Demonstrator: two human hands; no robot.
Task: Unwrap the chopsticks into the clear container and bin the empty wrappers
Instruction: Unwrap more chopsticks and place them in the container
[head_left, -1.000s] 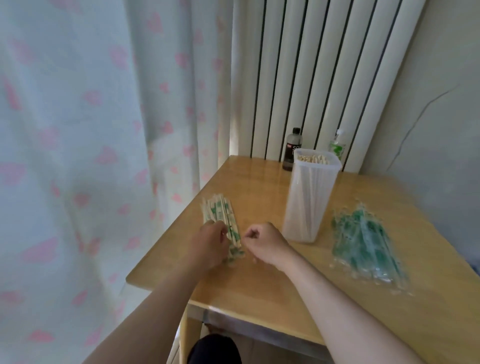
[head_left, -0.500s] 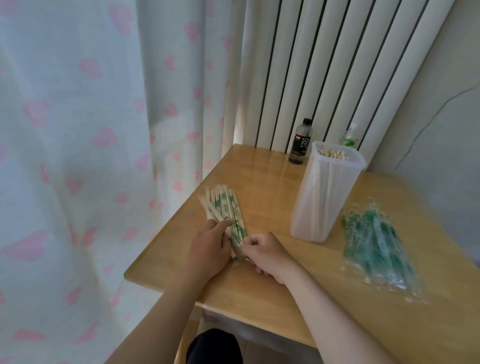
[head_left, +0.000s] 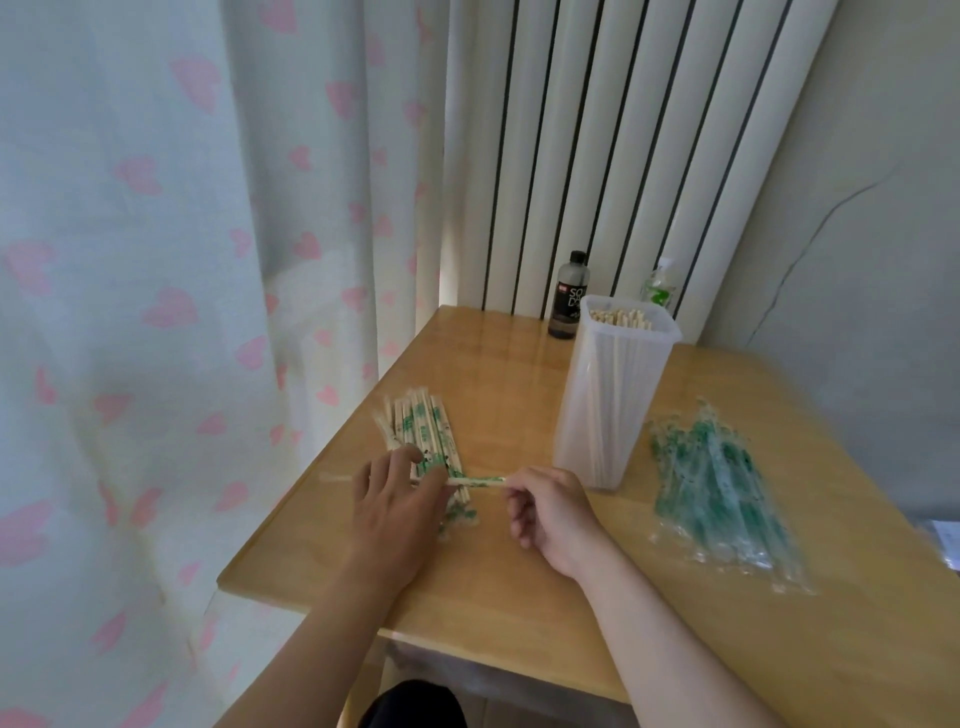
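Observation:
A pile of wrapped chopsticks (head_left: 415, 426) with green print lies on the wooden table (head_left: 519, 582) near its left edge. One wrapped pair (head_left: 475, 481) is held level above that pile: my left hand (head_left: 397, 499) pinches its left part and my right hand (head_left: 545, 506) pinches its right end. Just right of my hands stands the tall clear container (head_left: 608, 395) with several bare chopsticks upright in it. To its right lies a heap of empty green-printed wrappers (head_left: 722, 499).
A dark bottle (head_left: 569, 296) and a small green-labelled bottle (head_left: 658, 288) stand at the table's back edge against a white radiator (head_left: 623, 130). A heart-patterned curtain (head_left: 182, 312) hangs close along the table's left side. A grey wall is at right.
Both hands were down on the pile of wrapped chopsticks. Now they have lifted one wrapped pair and hold it crosswise between them, with my right hand drawn a little to the right.

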